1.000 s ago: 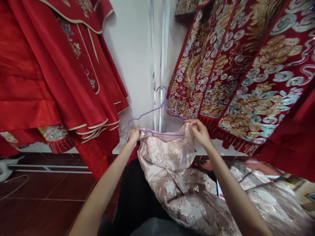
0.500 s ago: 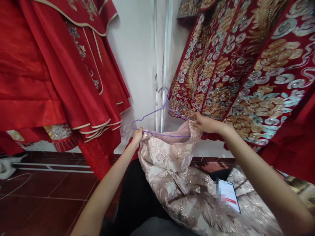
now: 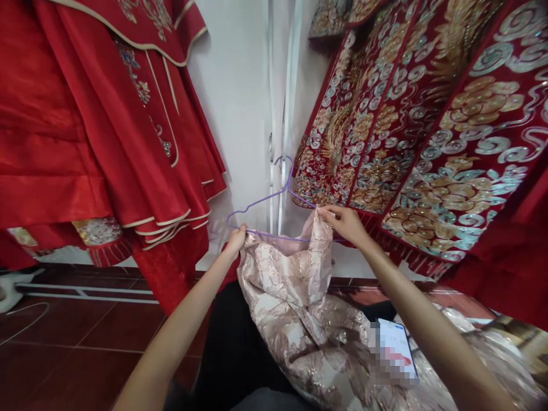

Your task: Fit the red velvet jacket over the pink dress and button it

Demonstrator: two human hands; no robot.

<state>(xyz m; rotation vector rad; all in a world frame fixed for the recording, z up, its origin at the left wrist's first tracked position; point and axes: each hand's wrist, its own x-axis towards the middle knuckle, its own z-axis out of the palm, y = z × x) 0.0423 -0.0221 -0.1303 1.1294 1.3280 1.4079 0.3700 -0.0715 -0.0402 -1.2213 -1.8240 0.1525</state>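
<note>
A thin purple wire hanger (image 3: pixel 265 200) is held up in front of the white wall. My left hand (image 3: pixel 237 238) pinches the hanger's lower bar at its left end, together with the edge of a pale pink brocade garment (image 3: pixel 295 297). My right hand (image 3: pixel 345 224) is closed on the garment's top edge near the hanger's right shoulder, lifting a fold of cloth up against the wire. The rest of the garment hangs down into my lap and spreads to the right.
Plain red satin robes (image 3: pixel 94 125) hang at the left. Red robes with gold and silver embroidery (image 3: pixel 432 131) hang at the right. A white rail (image 3: pixel 282 103) runs down the wall between them. A phone (image 3: pixel 396 351) lies on the garment. The floor is dark red tile (image 3: pixel 77 337).
My right hand has moved left along the hanger and pulled a fold of the pink cloth higher. My left hand has stayed put on the lower bar.
</note>
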